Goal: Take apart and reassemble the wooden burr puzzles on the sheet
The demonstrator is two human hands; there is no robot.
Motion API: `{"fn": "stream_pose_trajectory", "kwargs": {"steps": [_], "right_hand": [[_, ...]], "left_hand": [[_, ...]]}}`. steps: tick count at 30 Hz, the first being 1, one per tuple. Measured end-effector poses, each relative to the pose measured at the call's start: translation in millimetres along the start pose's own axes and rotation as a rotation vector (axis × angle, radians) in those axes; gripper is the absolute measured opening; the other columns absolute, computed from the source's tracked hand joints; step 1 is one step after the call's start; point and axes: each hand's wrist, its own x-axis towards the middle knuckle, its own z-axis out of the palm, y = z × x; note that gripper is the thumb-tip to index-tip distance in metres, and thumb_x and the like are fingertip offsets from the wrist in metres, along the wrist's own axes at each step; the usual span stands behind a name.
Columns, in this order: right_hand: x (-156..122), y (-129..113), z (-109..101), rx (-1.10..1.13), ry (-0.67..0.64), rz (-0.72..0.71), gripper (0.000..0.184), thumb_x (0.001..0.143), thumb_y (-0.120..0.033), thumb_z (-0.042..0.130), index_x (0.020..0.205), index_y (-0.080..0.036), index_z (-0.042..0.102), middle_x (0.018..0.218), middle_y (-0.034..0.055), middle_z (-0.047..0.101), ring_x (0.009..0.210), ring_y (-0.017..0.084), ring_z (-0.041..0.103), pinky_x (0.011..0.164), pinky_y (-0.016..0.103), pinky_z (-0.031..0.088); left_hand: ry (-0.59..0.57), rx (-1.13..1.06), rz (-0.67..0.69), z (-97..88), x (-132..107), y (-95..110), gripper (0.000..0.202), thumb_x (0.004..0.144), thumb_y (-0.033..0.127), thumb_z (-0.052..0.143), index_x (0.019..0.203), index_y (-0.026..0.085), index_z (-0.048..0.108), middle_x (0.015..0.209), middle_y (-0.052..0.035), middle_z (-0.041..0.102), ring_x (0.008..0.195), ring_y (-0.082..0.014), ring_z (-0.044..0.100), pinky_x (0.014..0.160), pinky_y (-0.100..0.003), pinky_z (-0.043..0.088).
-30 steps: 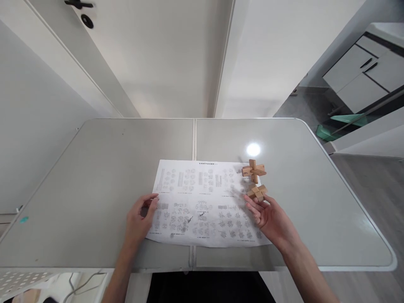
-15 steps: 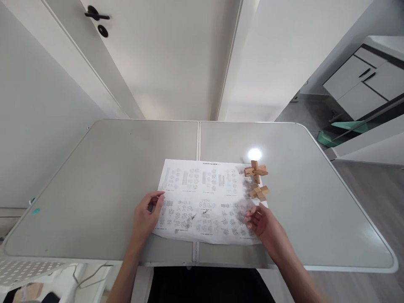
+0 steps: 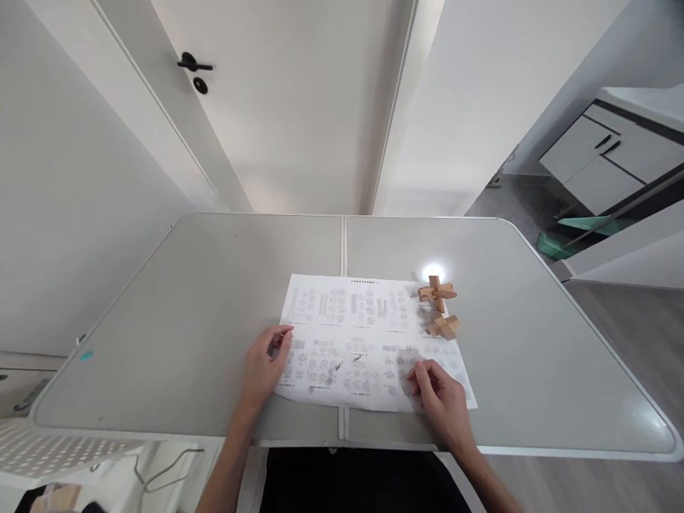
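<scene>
A white printed sheet of paper (image 3: 342, 342) lies across the table seam, covered with small diagrams and a few dark pen marks. At its left edge, my left hand (image 3: 266, 365) pinches the paper between thumb and forefinger. My right hand (image 3: 441, 399) rests over the lower right part of the sheet, fingers curled in and thumb against the forefinger, with nothing visible in them. Beyond it, on the sheet's right side, are two wooden interlocking puzzles: a cross-shaped one (image 3: 437, 293) farther back and a smaller, flatter one (image 3: 444, 327) nearer.
The grey folding table (image 3: 240, 285) has a pale rim and a centre seam. A white door with a black handle (image 3: 195, 64) stands behind it. At lower left is a white perforated rack (image 3: 58, 445); a white cabinet (image 3: 609, 153) stands at far right.
My right hand has turned palm-down, its fingers curling in closer together over the sheet. My left hand keeps its place at the paper's left edge. The whole view has shifted slightly.
</scene>
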Motion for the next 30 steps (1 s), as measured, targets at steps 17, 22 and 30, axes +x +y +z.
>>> {"fn": "stream_pose_trajectory", "kwargs": {"steps": [17, 22, 30], "right_hand": [[-1.3, 3.4, -0.7, 0.001, -0.019, -0.072, 0.055, 0.100, -0.070, 0.051, 0.077, -0.022, 0.066, 0.062, 0.0000, 0.060, 0.059, 0.020, 0.054, 0.062, 0.030, 0.042], [-2.3, 0.3, -0.3, -0.001, -0.013, -0.077, 0.054, 0.099, -0.070, 0.051, 0.077, -0.023, 0.066, 0.061, -0.0005, 0.060, 0.057, 0.020, 0.053, 0.060, 0.030, 0.042], [-0.2, -0.6, 0.8, 0.025, -0.005, -0.083, 0.058, 0.097, -0.075, 0.052, 0.077, -0.023, 0.067, 0.060, 0.0001, 0.060, 0.056, 0.021, 0.054, 0.060, 0.030, 0.044]], "left_hand": [[0.006, -0.012, 0.028, -2.9, -7.7, 0.8, 0.032, 0.099, 0.047, 0.056, 0.105, 0.022, 0.074, 0.085, -0.0026, 0.074, 0.075, -0.0190, 0.069, 0.073, -0.030, 0.056], [0.010, -0.021, 0.037, -3.9, -9.9, 0.6, 0.031, 0.098, 0.047, 0.056, 0.103, 0.022, 0.074, 0.086, -0.0031, 0.075, 0.075, -0.0194, 0.069, 0.075, -0.031, 0.058], [0.019, -0.017, 0.045, -5.7, -8.9, 2.6, 0.031, 0.097, 0.047, 0.056, 0.102, 0.022, 0.074, 0.083, -0.0028, 0.074, 0.074, -0.0200, 0.069, 0.073, -0.032, 0.057]]}}
